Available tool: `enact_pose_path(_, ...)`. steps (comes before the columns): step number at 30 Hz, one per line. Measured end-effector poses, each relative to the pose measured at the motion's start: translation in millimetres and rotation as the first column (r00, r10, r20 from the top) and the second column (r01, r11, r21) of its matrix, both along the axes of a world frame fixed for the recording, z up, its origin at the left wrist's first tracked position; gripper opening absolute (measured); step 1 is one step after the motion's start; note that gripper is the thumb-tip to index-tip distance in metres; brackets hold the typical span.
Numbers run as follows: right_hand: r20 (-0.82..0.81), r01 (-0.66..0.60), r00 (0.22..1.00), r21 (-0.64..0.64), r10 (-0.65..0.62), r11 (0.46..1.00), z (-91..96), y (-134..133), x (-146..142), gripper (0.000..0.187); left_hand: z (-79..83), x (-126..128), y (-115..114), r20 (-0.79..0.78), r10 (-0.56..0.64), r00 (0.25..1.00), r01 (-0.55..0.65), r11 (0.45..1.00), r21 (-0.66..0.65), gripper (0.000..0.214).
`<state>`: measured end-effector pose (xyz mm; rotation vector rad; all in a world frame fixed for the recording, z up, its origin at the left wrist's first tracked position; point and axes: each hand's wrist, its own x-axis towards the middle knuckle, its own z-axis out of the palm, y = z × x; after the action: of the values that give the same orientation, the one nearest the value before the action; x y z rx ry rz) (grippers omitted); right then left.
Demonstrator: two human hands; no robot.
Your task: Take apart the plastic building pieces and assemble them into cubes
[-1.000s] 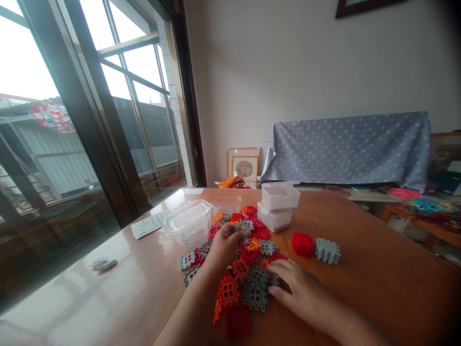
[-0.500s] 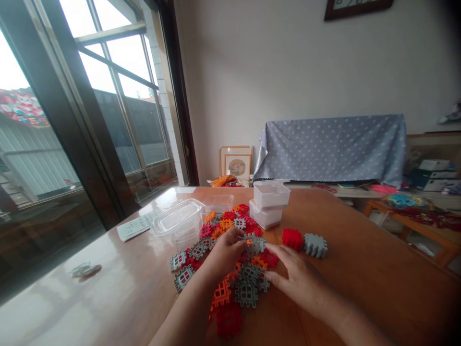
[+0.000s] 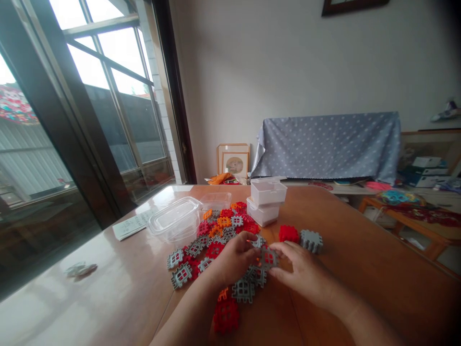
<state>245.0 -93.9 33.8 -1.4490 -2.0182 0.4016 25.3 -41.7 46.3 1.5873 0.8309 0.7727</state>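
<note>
A loose pile of flat, square, notched interlocking plastic pieces [image 3: 182, 275] in grey, red and orange lies before me. My left hand [image 3: 237, 257] is over the pile, its fingers curled in at the left edge of a grey interlocking piece [image 3: 268, 258]. From the right, my right hand [image 3: 300, 269] grips that same piece, fingertips at its upper edge and thumb below. Part of another grey piece shows just behind it, beside my left fingertips. Beyond my right hand stand a red stack [image 3: 288, 234] and a grey stack [image 3: 311, 241] of these pieces.
Two white plastic boxes [image 3: 264, 211] are stacked behind the pile. Clear plastic containers [image 3: 175, 216] and a paper booklet [image 3: 131, 226] lie to the left. A small crumpled packet [image 3: 81, 270] rests on the wooden table [image 3: 122, 298], beside large windows.
Both hands have shifted slightly, and the right has drawn back a little. A grey piece now shows between them, lower and further right. The view has turned slightly.
</note>
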Motion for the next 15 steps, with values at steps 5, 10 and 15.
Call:
enact_pose_path(5,0.057,0.09,0.995,-0.077,-0.085,0.993,-6.3,3,28,0.028,2.7,-7,2,-0.33,0.21,0.92,-0.065,0.915,0.399,0.022)
enact_pose_path(10,0.201,0.14,0.974,-0.19,-0.101,0.972,-12.5,1,39,0.015,5.8,-7,-7,-0.512,0.135,0.848,0.189,0.827,0.53,0.029)
enact_pose_path(15,0.271,0.166,0.956,-0.186,-0.112,0.968,-14.5,0,32,0.016,1.5,-5,-9,-0.658,0.111,0.745,0.336,0.79,0.513,0.057)
